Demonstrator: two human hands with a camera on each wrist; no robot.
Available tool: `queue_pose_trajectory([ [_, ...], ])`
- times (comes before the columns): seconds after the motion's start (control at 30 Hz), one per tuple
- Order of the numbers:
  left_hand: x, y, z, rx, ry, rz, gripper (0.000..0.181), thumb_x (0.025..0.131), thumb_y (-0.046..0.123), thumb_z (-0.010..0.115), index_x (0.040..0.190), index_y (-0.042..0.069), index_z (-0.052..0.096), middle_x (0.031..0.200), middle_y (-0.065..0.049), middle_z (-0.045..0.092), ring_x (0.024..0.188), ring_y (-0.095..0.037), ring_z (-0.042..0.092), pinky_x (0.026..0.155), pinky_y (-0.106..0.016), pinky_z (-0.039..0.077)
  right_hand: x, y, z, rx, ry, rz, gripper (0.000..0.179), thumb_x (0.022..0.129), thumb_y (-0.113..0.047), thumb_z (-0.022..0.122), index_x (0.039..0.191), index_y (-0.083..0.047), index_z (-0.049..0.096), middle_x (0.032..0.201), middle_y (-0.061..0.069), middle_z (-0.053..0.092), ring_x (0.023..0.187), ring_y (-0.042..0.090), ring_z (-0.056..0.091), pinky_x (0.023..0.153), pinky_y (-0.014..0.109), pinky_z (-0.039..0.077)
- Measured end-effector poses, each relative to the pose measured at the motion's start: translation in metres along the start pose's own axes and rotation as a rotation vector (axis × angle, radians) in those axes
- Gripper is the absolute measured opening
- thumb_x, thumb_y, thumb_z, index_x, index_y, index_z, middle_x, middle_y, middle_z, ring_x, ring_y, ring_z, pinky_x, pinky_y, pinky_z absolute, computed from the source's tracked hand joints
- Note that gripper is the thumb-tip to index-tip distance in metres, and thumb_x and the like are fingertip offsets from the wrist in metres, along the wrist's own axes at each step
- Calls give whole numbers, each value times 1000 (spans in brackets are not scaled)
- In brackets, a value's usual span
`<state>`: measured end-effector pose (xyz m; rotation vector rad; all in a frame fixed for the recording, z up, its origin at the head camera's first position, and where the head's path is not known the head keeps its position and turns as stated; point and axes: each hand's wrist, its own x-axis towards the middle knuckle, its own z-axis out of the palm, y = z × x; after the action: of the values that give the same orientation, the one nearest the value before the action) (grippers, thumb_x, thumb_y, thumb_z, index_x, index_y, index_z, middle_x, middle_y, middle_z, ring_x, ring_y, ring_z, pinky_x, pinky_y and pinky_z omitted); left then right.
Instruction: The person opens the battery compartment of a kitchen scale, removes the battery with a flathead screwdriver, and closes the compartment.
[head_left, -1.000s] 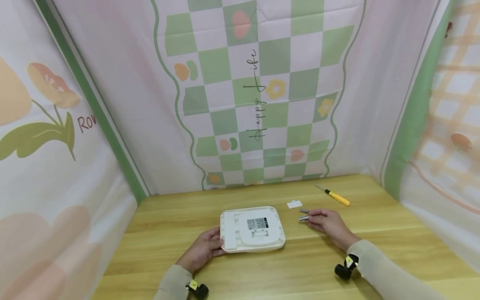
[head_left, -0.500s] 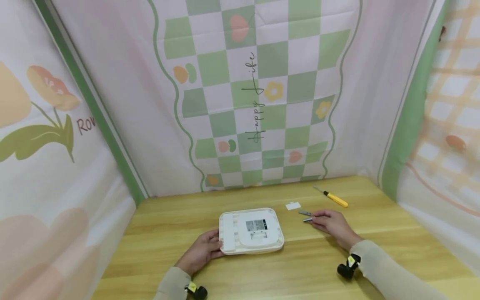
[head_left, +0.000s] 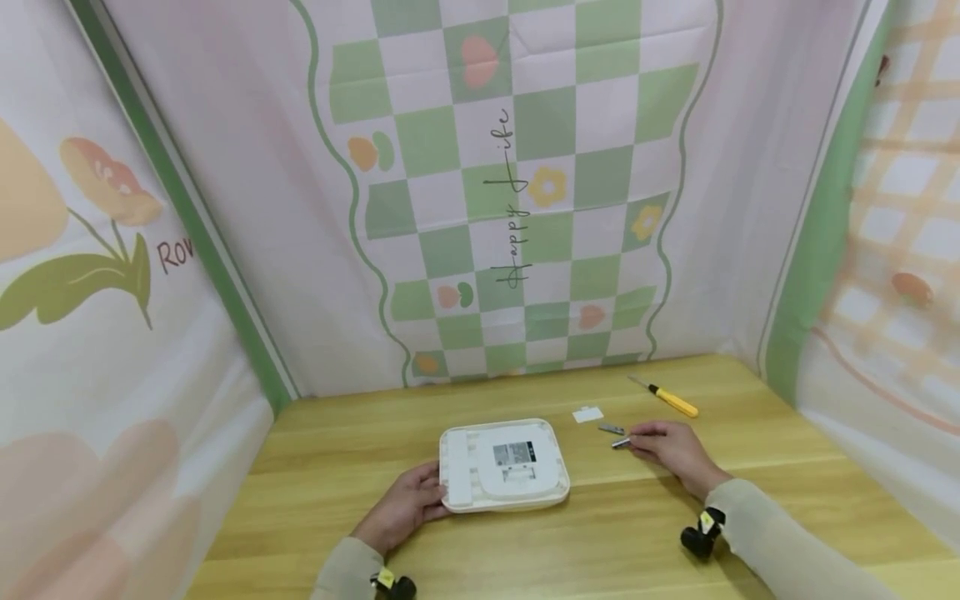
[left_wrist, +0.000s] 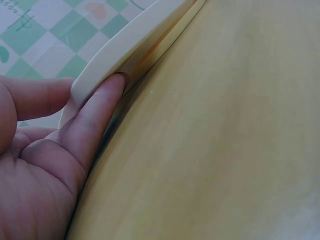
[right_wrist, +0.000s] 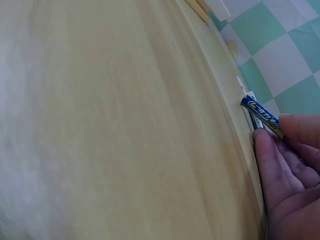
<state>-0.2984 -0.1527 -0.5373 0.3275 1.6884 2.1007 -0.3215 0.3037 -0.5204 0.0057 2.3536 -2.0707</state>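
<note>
A white rounded-square plastic device [head_left: 483,500] lies underside up, showing a label and an uncovered battery slot [head_left: 519,473]. My left hand [head_left: 405,504] grips its left edge; in the left wrist view one finger reaches under the white rim [left_wrist: 112,55] and another touches its outer side. Between thumb and fingertips, my right hand [head_left: 671,454] pinches a slim battery [head_left: 621,443], whose blue printed wrapper shows in the right wrist view. Just beyond it, a second battery [head_left: 611,429] lies on the table. Behind that is a small white battery cover [head_left: 588,414].
A yellow-handled screwdriver [head_left: 673,402] lies at the back right of the wooden table [head_left: 360,433], its tip towards the back left. Printed cloth walls [head_left: 480,333] enclose the table at the back and both sides.
My right hand has drawn slightly right with the pinched battery, away from the device and apart from the other battery. The left hand and device have stayed in place.
</note>
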Motion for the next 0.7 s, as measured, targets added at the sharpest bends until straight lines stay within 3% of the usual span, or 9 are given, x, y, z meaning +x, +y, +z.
queue_pose_trajectory([
  [0.13,0,0,0,-2,-2,1,56,98,-3,48,147,-13,22,127,-26,56,110,-33,60,92,-42,53,1,-1,-1,-96,18,-12,32,91,-1,65,115,19,58,109,26,65,92,22,68,81,29,57],
  [0.37,0,1,1,-11,-1,-3,57,98,-3,48,147,-14,21,127,-26,56,112,-33,59,93,-43,52,3,0,-9,-446,47,-79,28,90,-20,70,108,1,71,105,12,70,98,25,61,82,32,49],
  [0.7,-1,2,1,-12,9,-8,56,98,-4,48,147,-14,22,127,-26,56,111,-32,60,92,-42,53,6,1,-14,-592,18,-131,30,89,-26,72,108,-2,72,111,17,68,107,38,59,93,57,44],
])
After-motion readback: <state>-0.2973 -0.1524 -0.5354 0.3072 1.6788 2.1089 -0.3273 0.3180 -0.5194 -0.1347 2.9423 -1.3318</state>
